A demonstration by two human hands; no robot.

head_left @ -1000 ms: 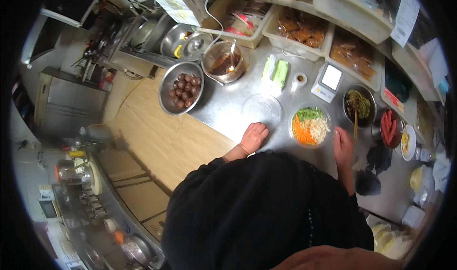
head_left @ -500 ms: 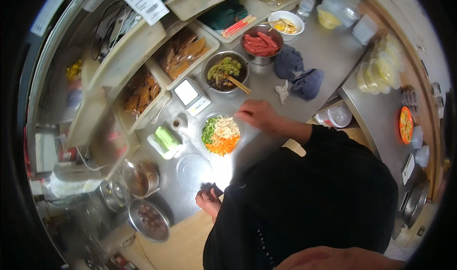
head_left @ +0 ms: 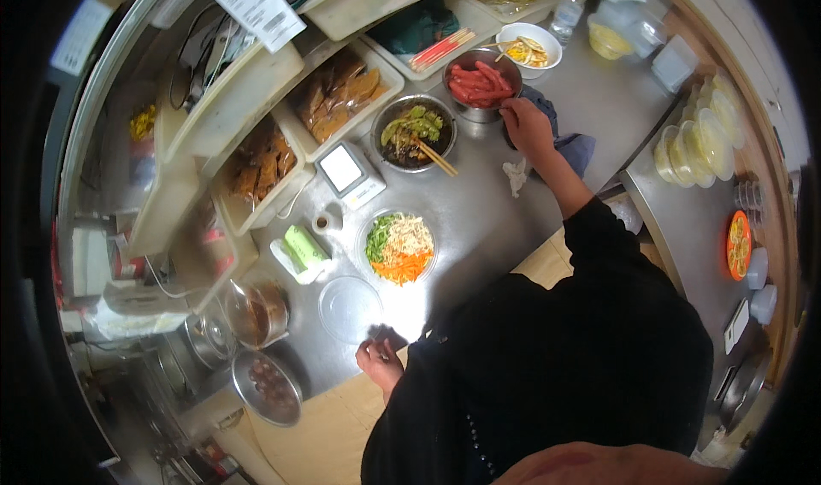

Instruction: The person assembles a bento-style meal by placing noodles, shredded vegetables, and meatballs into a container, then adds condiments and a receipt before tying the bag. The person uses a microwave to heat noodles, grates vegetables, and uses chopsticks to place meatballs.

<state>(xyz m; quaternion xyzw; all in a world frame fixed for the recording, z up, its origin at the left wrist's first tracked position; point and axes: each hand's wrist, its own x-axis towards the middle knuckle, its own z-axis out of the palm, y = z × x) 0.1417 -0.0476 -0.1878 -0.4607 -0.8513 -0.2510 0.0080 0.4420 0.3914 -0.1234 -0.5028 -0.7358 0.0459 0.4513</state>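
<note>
My right hand (head_left: 528, 132) is stretched out to the far right, its bent fingers close together at the near rim of a metal bowl of red sausage-like pieces (head_left: 481, 85). The fingertips are partly hidden, so whether they grip anything cannot be seen. By the counter's front edge, my left hand (head_left: 380, 365) has its fingers curled, with nothing visible in them. Between the hands stands a clear round bowl (head_left: 434, 258) of sorted green, pale and orange shreds (head_left: 400, 248). A clear round lid (head_left: 351, 309) lies left of it, just beyond my left hand.
A metal bowl of dark sauce and greens (head_left: 414, 133) with chopsticks stands beside a scale (head_left: 344, 171). Plastic tubs (head_left: 389, 73) line the back left. Blue cloths (head_left: 575, 153) lie under my right arm. A bowl of brownish pieces (head_left: 295, 412) sits at the front left edge.
My right hand has moved away from the bowl of shreds, up and to the right, to the bowl of red pieces. My left hand stays almost where it was.
</note>
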